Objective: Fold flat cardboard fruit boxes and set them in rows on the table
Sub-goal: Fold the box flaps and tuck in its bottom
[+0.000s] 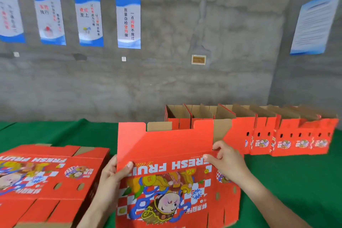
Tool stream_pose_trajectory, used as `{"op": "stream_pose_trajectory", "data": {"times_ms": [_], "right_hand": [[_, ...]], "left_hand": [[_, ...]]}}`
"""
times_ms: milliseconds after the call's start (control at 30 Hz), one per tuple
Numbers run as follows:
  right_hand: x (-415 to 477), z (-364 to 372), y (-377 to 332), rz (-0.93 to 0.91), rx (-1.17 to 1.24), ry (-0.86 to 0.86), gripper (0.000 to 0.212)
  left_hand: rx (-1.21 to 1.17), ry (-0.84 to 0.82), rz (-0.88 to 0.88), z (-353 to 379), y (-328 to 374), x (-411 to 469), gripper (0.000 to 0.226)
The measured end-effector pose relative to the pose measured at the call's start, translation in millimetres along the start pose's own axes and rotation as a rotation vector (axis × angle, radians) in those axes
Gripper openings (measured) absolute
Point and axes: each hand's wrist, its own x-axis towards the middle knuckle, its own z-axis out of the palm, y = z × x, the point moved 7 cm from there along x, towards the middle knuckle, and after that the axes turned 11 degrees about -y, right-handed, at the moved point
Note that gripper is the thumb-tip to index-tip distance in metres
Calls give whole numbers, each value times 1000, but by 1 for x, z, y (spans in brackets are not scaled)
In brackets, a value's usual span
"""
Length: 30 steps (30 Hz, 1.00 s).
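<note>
Of the person only two arms show, from the hands back along part of each forearm. The left hand (111, 174) and the right hand (227, 161) are bare. The left forearm (94, 211) and the right forearm (273, 203) are bare too, up to where the lower edge of the view cuts them off. The left thumbnail (130, 164) is short, rounded and pale with a slight sheen. The right hand's knuckles stand out as soft ridges. Both forearms are slender and smooth
</note>
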Motion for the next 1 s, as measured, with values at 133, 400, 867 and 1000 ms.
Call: {"op": "stream_pose_trajectory", "data": {"times_ms": [133, 400, 867, 1000], "right_hand": [[-1, -14, -4, -136, -31, 139, 28], [12, -26, -4, -118, 174, 66, 25], [-4, 15, -3, -90, 625, -409, 21], [-1, 16, -1, -110, 654, -378, 21]], "left_hand": [[-51, 9, -24, 4, -1, -3, 27], [-59, -69, -122, 12, 1, -4, 19], [108, 60, 7, -8, 2, 11, 21], [-41, -86, -277, -4, -12, 19, 73]]}}
